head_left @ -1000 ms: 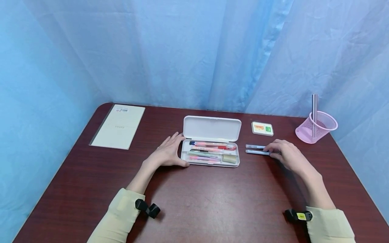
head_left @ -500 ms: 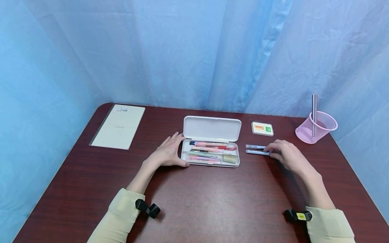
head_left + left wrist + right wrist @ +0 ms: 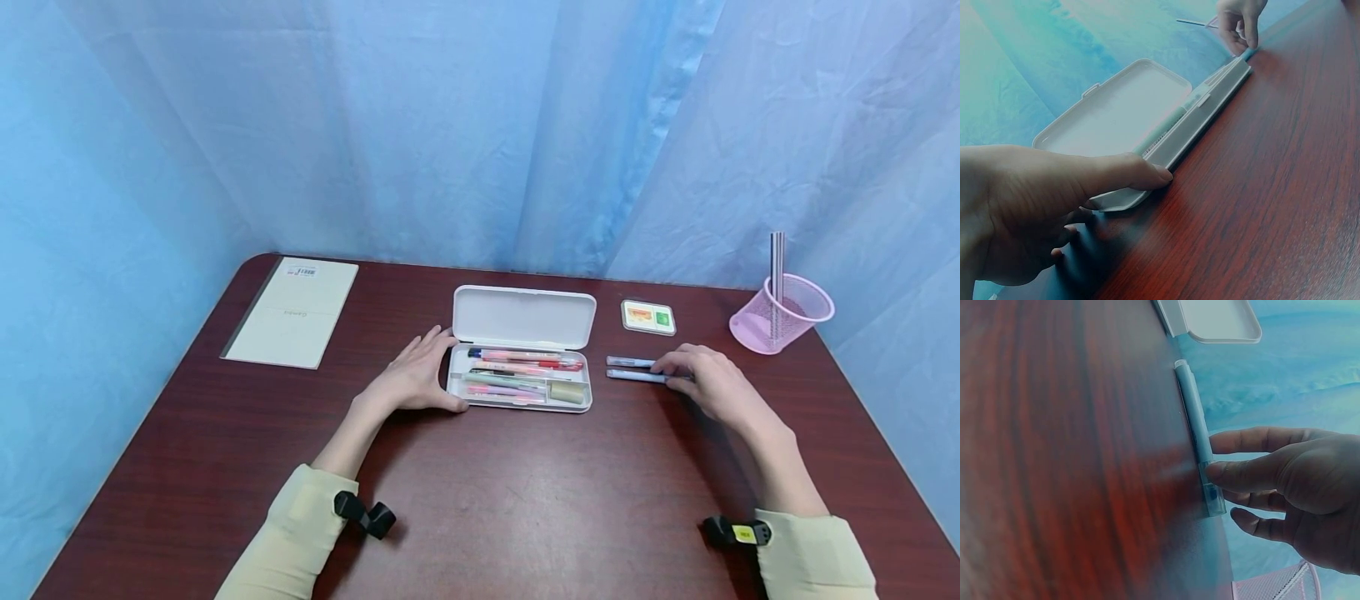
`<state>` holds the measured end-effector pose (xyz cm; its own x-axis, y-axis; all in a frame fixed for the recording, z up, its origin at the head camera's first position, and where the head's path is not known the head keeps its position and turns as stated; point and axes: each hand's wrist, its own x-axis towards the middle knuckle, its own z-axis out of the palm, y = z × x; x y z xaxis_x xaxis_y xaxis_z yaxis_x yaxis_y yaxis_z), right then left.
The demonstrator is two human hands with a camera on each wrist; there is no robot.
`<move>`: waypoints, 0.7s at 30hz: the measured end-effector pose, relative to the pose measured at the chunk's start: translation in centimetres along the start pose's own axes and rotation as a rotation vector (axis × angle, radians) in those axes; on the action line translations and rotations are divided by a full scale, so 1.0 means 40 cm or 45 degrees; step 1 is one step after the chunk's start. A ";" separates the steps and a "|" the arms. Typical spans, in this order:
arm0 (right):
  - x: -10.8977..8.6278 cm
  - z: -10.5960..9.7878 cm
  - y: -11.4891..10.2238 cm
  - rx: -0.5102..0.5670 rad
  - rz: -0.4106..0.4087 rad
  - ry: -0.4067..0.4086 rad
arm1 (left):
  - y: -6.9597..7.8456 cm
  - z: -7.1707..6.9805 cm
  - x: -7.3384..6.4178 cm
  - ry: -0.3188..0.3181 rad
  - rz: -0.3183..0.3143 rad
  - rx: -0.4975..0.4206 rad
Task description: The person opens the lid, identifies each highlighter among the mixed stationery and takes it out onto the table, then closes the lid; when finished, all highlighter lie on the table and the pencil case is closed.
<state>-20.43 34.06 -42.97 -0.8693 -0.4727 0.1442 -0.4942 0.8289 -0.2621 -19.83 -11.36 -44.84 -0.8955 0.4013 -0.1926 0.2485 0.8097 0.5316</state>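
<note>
Pale blue curtains [image 3: 450, 142] are hanging behind a dark reddish-brown table [image 3: 525, 500], and a person in cream sleeves [image 3: 281, 537] is working there with both hands. Two light-blue capped pens [image 3: 633, 377] are lying side by side, slightly apart, to the right of an open white pencil case [image 3: 1210, 112]. From where I'm standing, the right hand [image 3: 705, 375] is pinching the pens at their right ends, thumb on the near side, fingers across the far side; I cannot tell whether both are being gripped equally firmly. The left hand [image 3: 408, 379] is spreading around the case's left end, thumb resting at the front corner, fingers reaching the back by the hinge. To my eye the pens are looking light and stiff, probably smooth plastic, so they could be rolling or slipping apart under an uneven squeeze. Mid-barrel is seeming the better place for taking hold of the pair; out at the clear caps [image 3: 1215, 501], a pull might be working one loose
</note>
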 end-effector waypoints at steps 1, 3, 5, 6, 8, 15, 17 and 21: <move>-0.001 -0.001 0.000 0.002 0.003 -0.001 | 0.000 0.000 0.000 -0.001 -0.001 0.000; -0.003 -0.002 -0.001 0.007 0.010 -0.005 | 0.000 0.001 0.000 -0.003 -0.001 -0.002; -0.004 -0.003 -0.002 0.011 0.016 -0.007 | 0.000 0.002 0.000 -0.005 0.001 -0.004; -0.004 -0.004 -0.004 0.012 0.018 -0.006 | 0.000 0.003 0.000 -0.006 0.003 -0.005; -0.005 -0.006 -0.006 0.014 0.026 -0.002 | -0.001 0.004 0.000 -0.006 0.008 -0.005; -0.002 0.001 -0.015 0.011 0.026 0.081 | 0.002 0.001 -0.003 -0.010 0.010 -0.007; 0.004 0.003 -0.022 0.016 0.033 0.105 | 0.002 0.001 -0.003 -0.006 0.012 -0.010; 0.024 0.010 -0.049 0.049 0.023 0.124 | 0.000 -0.001 -0.005 0.003 0.015 -0.008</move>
<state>-20.30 31.85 -42.70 -0.8753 -0.4250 0.2310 -0.4797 0.8239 -0.3018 -19.67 -11.45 -44.76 -0.8934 0.4096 -0.1846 0.2565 0.8025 0.5388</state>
